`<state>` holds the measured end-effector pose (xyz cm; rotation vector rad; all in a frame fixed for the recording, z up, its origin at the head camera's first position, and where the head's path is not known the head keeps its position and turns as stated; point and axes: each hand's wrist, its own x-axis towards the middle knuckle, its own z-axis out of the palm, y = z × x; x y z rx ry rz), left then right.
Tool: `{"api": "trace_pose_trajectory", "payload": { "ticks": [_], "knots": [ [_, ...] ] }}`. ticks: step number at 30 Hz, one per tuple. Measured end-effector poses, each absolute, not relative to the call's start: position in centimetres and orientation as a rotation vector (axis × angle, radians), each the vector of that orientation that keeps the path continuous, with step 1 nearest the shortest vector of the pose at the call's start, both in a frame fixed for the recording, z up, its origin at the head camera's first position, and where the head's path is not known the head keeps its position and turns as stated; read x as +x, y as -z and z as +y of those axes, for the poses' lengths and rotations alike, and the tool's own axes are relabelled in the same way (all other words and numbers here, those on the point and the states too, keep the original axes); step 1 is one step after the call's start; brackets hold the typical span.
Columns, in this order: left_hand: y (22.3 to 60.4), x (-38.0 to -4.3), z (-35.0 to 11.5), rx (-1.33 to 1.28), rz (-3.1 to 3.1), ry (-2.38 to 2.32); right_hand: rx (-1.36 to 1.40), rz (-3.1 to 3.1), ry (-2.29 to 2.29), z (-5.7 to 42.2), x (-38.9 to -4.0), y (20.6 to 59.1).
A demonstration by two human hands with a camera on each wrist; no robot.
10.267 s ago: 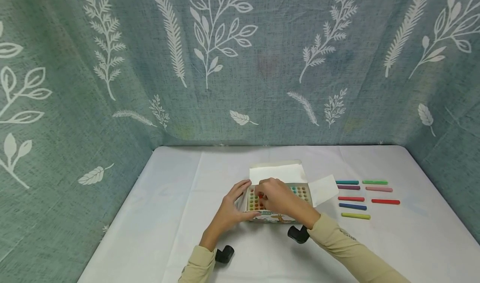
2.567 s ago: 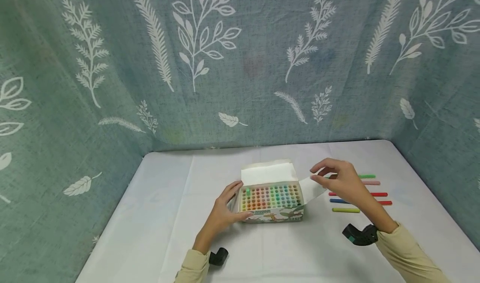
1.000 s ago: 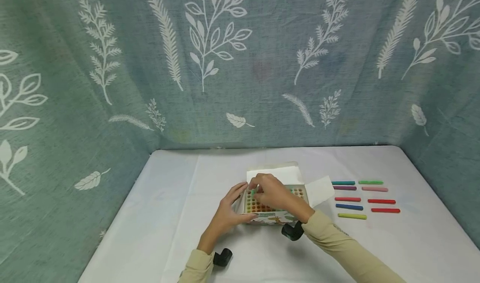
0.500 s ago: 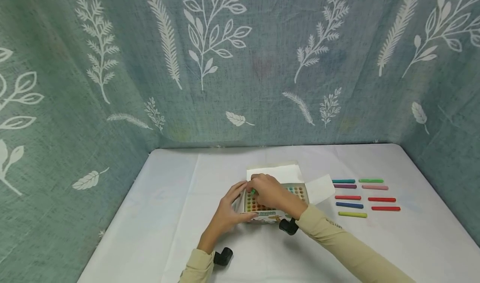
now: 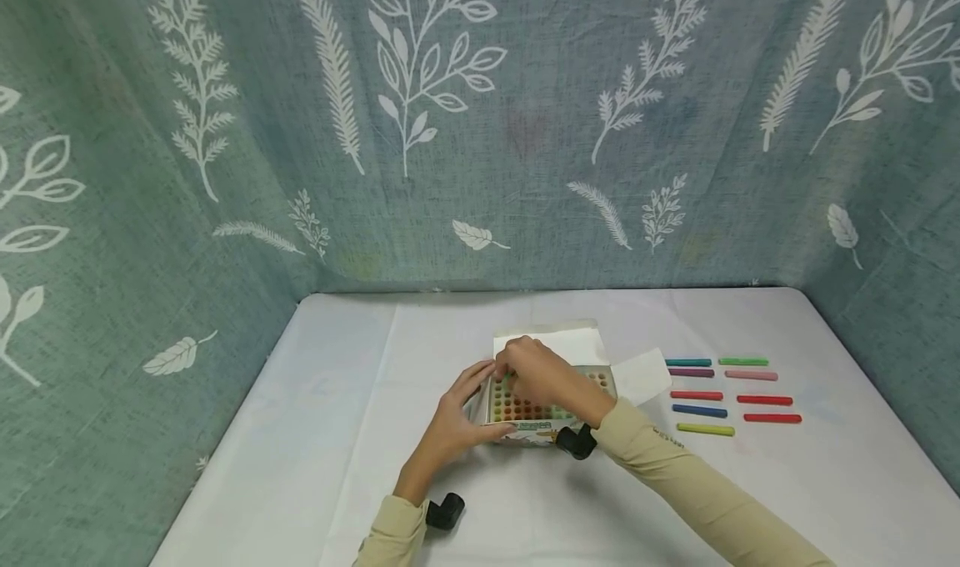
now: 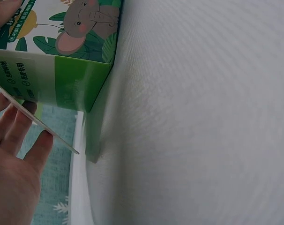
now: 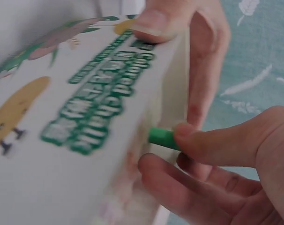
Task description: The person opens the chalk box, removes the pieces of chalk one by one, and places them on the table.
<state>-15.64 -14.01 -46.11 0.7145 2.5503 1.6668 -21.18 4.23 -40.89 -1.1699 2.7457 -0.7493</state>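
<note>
An open box of coloured chalk (image 5: 531,435) stands on the white table in the head view, with rows of chalk ends facing up. My left hand (image 5: 452,419) grips its left end, thumb on the printed front; in the left wrist view the other fingers lie by a raised side flap (image 6: 43,124). Over the box's left part, my right hand (image 5: 542,375) pinches a green chalk stick (image 7: 163,138) between thumb and fingers. One end of that stick is at the box opening in the right wrist view; how deep it sits is hidden.
Right of the box lie several loose chalk sticks in two columns, among them a blue one (image 5: 700,411), a yellow one (image 5: 705,429) and a red one (image 5: 772,418). The box's white lid (image 5: 577,346) is folded back, and a side flap (image 5: 641,377) sticks out rightward.
A second bright red stick lies at right since the oldest frame. My right hand has come back from the loose sticks to the box and taken the green chalk. My left hand stays.
</note>
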Motion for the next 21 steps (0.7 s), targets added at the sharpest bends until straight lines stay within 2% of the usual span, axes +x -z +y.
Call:
{"api": "trace_pose_trajectory", "payload": {
  "ticks": [9, 15, 21],
  "knots": [
    [46.4, -15.8, -13.9, 0.745, 2.56, -1.692, -1.186, 2.717, 0.813, 4.3, -21.4, 40.1],
    [48.7, -16.7, -14.2, 0.729, 2.602, -1.654, -1.252, 2.697, 0.888, 4.7, -21.3, 39.7],
    [49.6, -17.1, -14.5, 0.738, 2.598, -1.639, -1.287, 2.693, 0.986, 6.0, -21.1, 37.8]
  ]
}}
